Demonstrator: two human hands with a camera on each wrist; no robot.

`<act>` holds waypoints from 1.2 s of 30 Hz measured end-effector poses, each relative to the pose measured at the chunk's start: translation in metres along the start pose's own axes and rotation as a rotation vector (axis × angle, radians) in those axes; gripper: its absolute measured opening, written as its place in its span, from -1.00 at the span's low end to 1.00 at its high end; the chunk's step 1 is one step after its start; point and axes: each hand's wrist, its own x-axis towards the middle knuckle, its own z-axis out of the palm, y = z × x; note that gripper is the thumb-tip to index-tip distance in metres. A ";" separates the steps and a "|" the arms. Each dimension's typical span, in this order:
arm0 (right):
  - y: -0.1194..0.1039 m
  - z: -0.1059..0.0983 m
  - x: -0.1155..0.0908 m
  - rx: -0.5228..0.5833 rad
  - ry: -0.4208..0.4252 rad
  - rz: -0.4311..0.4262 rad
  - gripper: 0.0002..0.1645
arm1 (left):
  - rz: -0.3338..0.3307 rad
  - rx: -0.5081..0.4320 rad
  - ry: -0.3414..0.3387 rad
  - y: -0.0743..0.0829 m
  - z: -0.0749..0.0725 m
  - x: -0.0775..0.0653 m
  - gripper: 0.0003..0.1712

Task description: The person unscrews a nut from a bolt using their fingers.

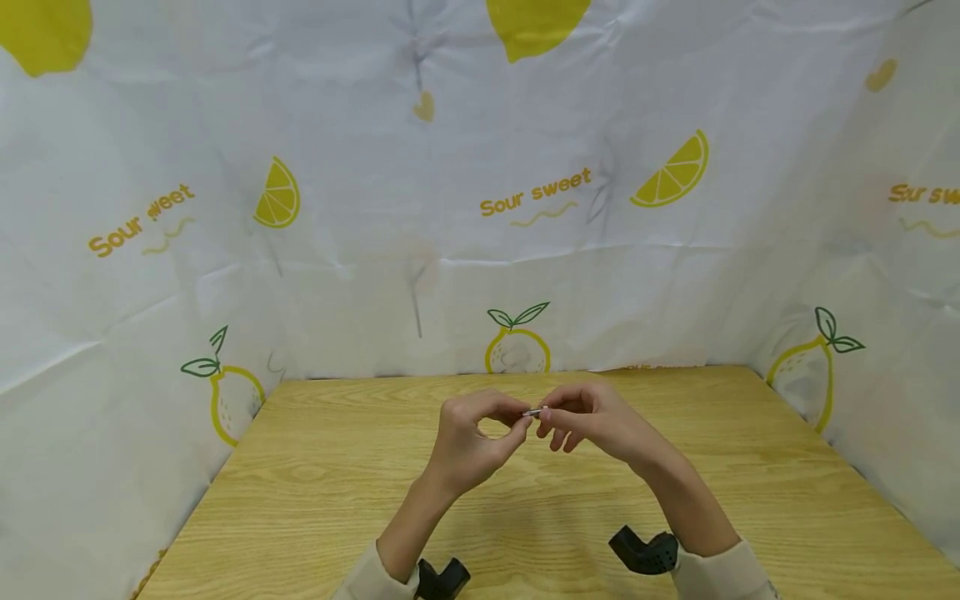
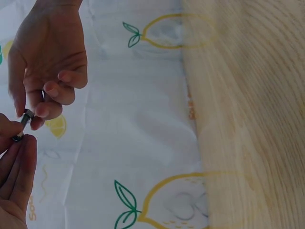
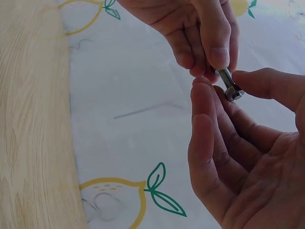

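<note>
Both ends of a bolt (image 1: 535,412) are pinched above the table (image 1: 337,475), in the head view, by left hand (image 1: 476,433) and right hand (image 1: 603,421), before lemon-print cloth (image 1: 337,217). Left wrist view: left fingers (image 2: 27,162) close on one end, apparently steadying it. Right wrist view: right fingers (image 3: 245,119) close about the hex end (image 3: 234,93); left fingers hide the tip.

A pale wood-grain worktop (image 1: 315,500) stretches back to a white sheet (image 1: 352,292), which rises behind it and along both sides. The sheet is printed all over: solid yellow fruits (image 1: 536,25) cut off by the top edge of the head view, lemon slices (image 1: 672,172) and, lower down, outlined lemons (image 1: 517,352) with green leaves (image 1: 531,313). Orange "Sour sweet" lettering (image 1: 536,192) stands over wavy lines (image 1: 543,214), small hearts (image 1: 424,107) sit higher up, and creases (image 1: 480,262) cross the sheet.
</note>
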 end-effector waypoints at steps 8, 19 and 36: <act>0.000 0.001 -0.001 0.005 0.016 -0.024 -0.71 | 0.007 -0.009 0.003 0.000 0.000 0.000 -0.85; 0.000 0.002 -0.001 -0.001 0.034 -0.040 -0.75 | 0.010 -0.005 0.004 -0.001 0.000 -0.001 -0.86; 0.000 0.002 -0.001 0.028 0.044 -0.029 -0.67 | -0.019 -0.004 0.000 -0.001 -0.001 -0.001 -0.85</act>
